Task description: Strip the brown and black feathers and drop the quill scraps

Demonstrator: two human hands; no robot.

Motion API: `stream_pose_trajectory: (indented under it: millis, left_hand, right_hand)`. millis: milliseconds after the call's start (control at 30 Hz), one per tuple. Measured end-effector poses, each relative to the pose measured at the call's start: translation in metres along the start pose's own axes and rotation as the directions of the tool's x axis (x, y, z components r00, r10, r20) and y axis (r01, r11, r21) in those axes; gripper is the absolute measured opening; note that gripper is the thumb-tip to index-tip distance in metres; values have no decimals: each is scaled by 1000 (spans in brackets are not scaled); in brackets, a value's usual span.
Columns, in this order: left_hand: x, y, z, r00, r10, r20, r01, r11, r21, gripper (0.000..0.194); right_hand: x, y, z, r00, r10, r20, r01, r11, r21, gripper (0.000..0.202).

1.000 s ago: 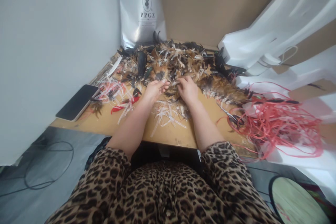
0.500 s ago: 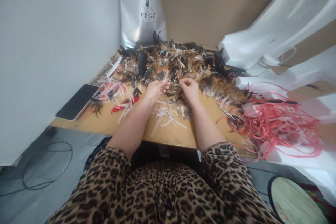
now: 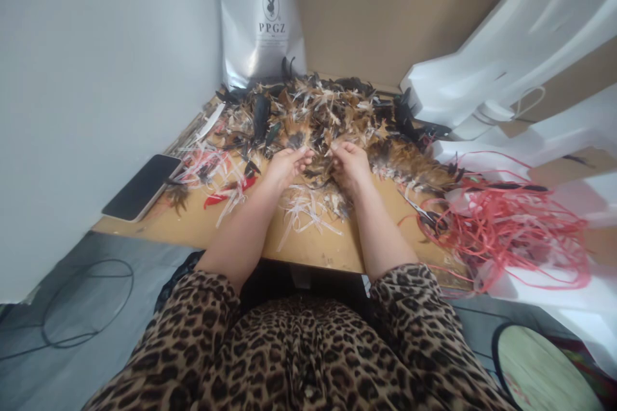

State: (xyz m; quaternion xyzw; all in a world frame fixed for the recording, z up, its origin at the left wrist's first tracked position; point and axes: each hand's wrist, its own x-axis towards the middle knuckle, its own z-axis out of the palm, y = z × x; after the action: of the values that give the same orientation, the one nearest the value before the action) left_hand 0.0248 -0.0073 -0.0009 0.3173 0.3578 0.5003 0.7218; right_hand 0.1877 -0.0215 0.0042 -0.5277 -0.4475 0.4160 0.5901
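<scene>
My left hand (image 3: 288, 166) is closed in a pinch at the front of a wide pile of brown and black feathers (image 3: 337, 103). A fan-shaped brown feather (image 3: 295, 131) with a dark patch shows just beyond its fingertips; whether it is held I cannot tell. Across a small gap, my right hand (image 3: 351, 166) is also pinched, thumb against forefinger, and what is between them is too small to name. Below and between the wrists, white ribbon strips (image 3: 306, 209) lie on the tan table (image 3: 318, 255).
A phone (image 3: 142, 186) lies at the left edge, with pink and white strips (image 3: 205, 164) and a red piece (image 3: 216, 199) beside it. On the right are scissors (image 3: 424, 212) and a red ribbon tangle (image 3: 515, 225). A silver bag (image 3: 263, 26) stands behind the feathers.
My right hand has shifted slightly to the right and turned, with more of its lower fingers showing. My left hand stays nearly in place.
</scene>
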Motion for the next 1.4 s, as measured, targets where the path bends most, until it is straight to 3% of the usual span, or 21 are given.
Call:
stream_pose_trajectory:
  millis: [67,133,267,400,733,867,1200,1400]
  left_hand:
    - [-1,0,1,999,-36,35,36,999,-7,11]
    - [-3,-1,1,994,-67,84,67,998,-3,11]
    - [-6,-2,2,978,-108,179,104,994,27,11]
    - [-6,-2,2,978,-96,187,95,995,18,6]
    - [-7,5,2,968,-143,206,165,982,-93,11]
    - [-6,3,0,960,-137,245,159,985,-73,11]
    - [-8,0,5,983,-62,173,45,994,101,11]
    - [-7,-1,3,982,-30,185,-11,977,214,13]
  right_hand:
    - [-2,-3,4,995,83,59,-93,980,177,33]
    - [-5,-5,9,990,111,90,-130,961,245,36]
    - [-10,-3,17,991,107,80,-125,958,260,37]
    - [-12,-2,20,991,89,102,-113,959,261,36]
    - [-10,-5,11,929,96,356,-207,934,290,32]
    - [-9,-2,12,944,89,319,-179,947,267,30]
    - [-15,-7,16,985,-39,168,27,997,70,31]
    - [-13,-5,16,987,-58,149,45,995,92,27]
